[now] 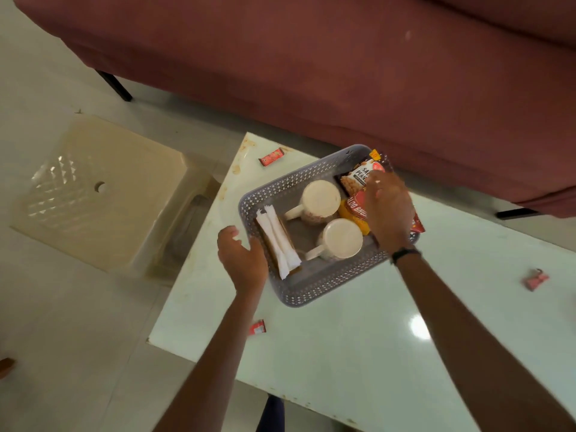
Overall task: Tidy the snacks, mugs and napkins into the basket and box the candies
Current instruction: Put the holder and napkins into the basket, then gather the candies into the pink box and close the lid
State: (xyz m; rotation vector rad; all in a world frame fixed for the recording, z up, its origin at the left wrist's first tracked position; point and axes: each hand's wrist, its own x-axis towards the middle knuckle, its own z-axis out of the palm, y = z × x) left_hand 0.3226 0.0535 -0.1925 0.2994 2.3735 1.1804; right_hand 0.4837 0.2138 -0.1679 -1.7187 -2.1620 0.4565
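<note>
The grey perforated basket [314, 285] sits on the pale tabletop [358, 353], near its far edge. Inside it, two cream mugs [321, 199] lie side by side at the centre, the white napkins [279, 241] stand against the wall at 9 o'clock, and the snack packets [355, 182] are stacked along the wall at 3 o'clock. The right hand [388, 210] is over the snack packets with fingers curled down onto them; whether it grips one or merely presses them in cannot be told. The left hand [241, 257] rests against the basket rim at 8 o'clock, fingers loosely spread, holding nothing and apparently steadying the basket. Judgement: the basket-loading step is at or near completion, with the snacks being settled. The candy step appears not yet begun. Three wrapped candies remain loose on the tabletop: one [271, 157] at 11 o'clock from the basket, one [257, 328] at 7 o'clock near the tabletop edge, one [535, 279] at 4 o'clock. No candy box is visible. The next move calls for releasing the basket, collecting each candy with a pinch grip, and locating the box.
</note>
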